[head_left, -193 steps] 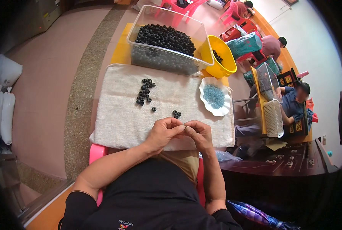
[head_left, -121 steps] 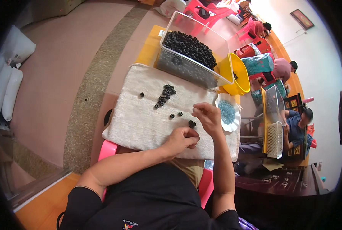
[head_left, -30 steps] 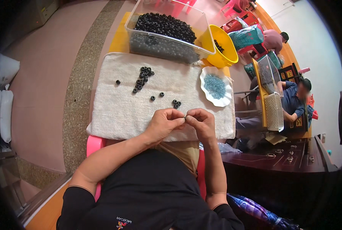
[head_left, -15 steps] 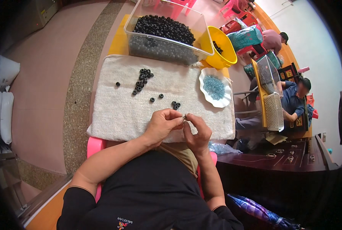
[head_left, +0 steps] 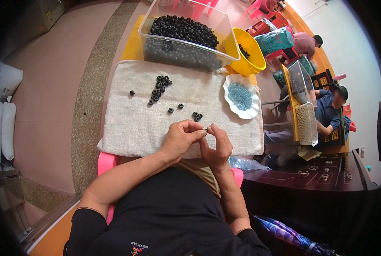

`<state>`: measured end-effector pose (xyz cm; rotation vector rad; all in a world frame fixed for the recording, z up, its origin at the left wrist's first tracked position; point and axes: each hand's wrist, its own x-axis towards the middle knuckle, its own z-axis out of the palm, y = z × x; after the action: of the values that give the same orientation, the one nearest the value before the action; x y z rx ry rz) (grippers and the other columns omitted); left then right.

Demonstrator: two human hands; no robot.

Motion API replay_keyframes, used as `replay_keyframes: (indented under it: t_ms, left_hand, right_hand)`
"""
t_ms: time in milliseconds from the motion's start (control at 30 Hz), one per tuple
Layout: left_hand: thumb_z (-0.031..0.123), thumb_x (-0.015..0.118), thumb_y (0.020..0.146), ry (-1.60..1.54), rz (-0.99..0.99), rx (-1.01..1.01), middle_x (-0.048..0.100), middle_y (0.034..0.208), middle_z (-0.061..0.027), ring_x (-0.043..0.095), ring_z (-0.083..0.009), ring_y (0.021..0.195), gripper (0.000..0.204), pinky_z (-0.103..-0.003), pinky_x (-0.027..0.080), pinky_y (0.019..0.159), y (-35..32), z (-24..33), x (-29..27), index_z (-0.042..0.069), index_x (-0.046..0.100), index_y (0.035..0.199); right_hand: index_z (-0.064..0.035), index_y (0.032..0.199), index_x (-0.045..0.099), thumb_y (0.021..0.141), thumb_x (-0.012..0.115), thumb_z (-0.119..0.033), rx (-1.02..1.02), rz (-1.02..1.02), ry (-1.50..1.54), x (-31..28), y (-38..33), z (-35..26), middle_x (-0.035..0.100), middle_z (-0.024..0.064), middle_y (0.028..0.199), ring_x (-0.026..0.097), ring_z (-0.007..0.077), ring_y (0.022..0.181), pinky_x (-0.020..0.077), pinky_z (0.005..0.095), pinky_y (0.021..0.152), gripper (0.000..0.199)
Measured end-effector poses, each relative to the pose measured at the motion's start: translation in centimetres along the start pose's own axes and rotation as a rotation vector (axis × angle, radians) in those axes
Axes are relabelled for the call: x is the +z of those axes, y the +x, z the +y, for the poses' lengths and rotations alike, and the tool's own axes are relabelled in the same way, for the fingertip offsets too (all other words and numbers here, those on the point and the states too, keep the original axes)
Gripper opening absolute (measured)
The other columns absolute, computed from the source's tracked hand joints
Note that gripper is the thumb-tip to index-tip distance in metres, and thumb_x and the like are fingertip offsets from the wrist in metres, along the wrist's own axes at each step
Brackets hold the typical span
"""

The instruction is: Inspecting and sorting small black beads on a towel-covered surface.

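My left hand (head_left: 182,138) is closed in a pinch over the near part of the white towel (head_left: 126,128). Its fingertips meet those of my right hand (head_left: 217,147), also pinched. Between them shows a small, thin, dark piece (head_left: 205,129), too small to make out. Just beyond the fingers lie a few black ring-shaped parts (head_left: 197,116) in a little group. Two single black rings (head_left: 170,110) lie farther left, and a larger cluster of black rings (head_left: 159,88) lies behind them. To the right is a white scalloped dish (head_left: 252,112) holding tiny blue-clear pieces (head_left: 240,96).
A clear plastic bin (head_left: 184,59) heaped with black rings stands at the far edge, with a yellow bowl (head_left: 258,64) beside it. On the right are a dark table (head_left: 284,173), a white basket (head_left: 309,123) and a seated person (head_left: 327,109). Another person (head_left: 305,45) sits farther back.
My right hand has shifted slightly left and its fingers have turned a little against the left fingertips. The left hand stays in nearly the same place.
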<state>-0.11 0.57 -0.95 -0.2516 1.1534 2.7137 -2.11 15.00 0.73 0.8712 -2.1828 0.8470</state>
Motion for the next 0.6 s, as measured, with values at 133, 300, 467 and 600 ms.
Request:
replay_keyframes:
  t_ms: [133, 300, 467, 600]
  left_hand:
    - [0.001, 0.068, 0.087, 0.009, -0.013, -0.006, 0.068, 0.091, -0.0062, 0.065, -0.0110, 0.081, 0.010, -0.024, 0.055, 0.074, 0.0, 0.0, -0.2, 0.001, 0.064, 0.096]
    - [0.001, 0.067, 0.087, 0.026, -0.018, -0.001, 0.068, 0.089, -0.0060, 0.065, -0.0112, 0.080, 0.009, -0.025, 0.055, 0.074, 0.0, 0.0, 0.0, 0.001, 0.064, 0.095]
    - [0.003, 0.065, 0.089, 0.027, -0.043, -0.010, 0.067, 0.094, -0.0072, 0.064, -0.0119, 0.085, 0.011, -0.025, 0.055, 0.077, 0.0, 0.1, 0.1, 0.000, 0.063, 0.099]
    - [0.008, 0.064, 0.092, -0.005, -0.045, -0.019, 0.065, 0.097, -0.0080, 0.063, -0.0126, 0.088, 0.017, -0.027, 0.054, 0.080, 0.0, -0.2, 0.2, -0.001, 0.060, 0.106]
  right_hand:
    - [0.0023, 0.108, 0.060, 0.067, 0.078, 0.006, 0.022, -0.016, 0.050, -0.1, 0.2, 0.0, 0.066, 0.0156, 0.087, 0.068, 0.0267, 0.074, 0.0548, 0.0329, 0.066, 0.045]
    - [-0.0011, 0.105, 0.061, 0.070, 0.071, 0.004, -0.005, -0.083, 0.071, -0.4, 0.4, -0.1, 0.065, 0.0145, 0.090, 0.064, 0.0311, 0.077, 0.0530, 0.0357, 0.066, 0.037]
    - [-0.0027, 0.101, 0.062, 0.070, 0.071, 0.004, 0.111, -0.163, 0.207, -0.9, 1.3, 0.4, 0.063, 0.0130, 0.084, 0.063, 0.0283, 0.074, 0.0519, 0.0338, 0.065, 0.033]
    - [-0.0023, 0.098, 0.064, 0.072, 0.071, 0.002, 0.358, -0.330, 0.433, -1.9, 2.2, 2.0, 0.061, 0.0111, 0.087, 0.063, 0.0218, 0.076, 0.0513, 0.0314, 0.067, 0.027]
